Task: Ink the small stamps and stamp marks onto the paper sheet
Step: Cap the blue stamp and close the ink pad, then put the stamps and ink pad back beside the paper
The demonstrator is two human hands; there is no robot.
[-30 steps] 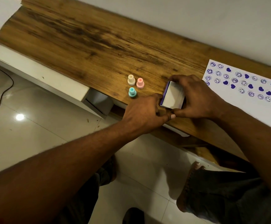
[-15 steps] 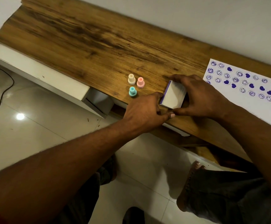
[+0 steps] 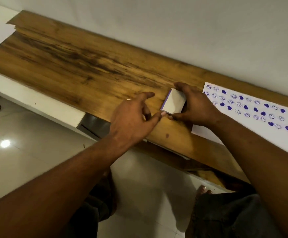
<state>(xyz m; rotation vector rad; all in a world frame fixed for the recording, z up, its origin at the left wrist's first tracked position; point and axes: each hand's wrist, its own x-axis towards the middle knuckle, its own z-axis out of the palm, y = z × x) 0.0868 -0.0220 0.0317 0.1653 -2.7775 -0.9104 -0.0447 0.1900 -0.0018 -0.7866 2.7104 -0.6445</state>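
On the counter [image 3: 74,69], the right hand [image 3: 199,108] grips the white ink pad [image 3: 174,103], near the stamped paper sheet [image 3: 253,121]. The left hand [image 3: 131,121] is spread wide, holding nothing, thumb by the pad.

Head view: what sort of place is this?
Likely a home room, not a lab: wood-grain desk against a plain wall, glossy floor tiles, a bare foot below. The right hand grips an ink pad beside a stamped paper sheet.
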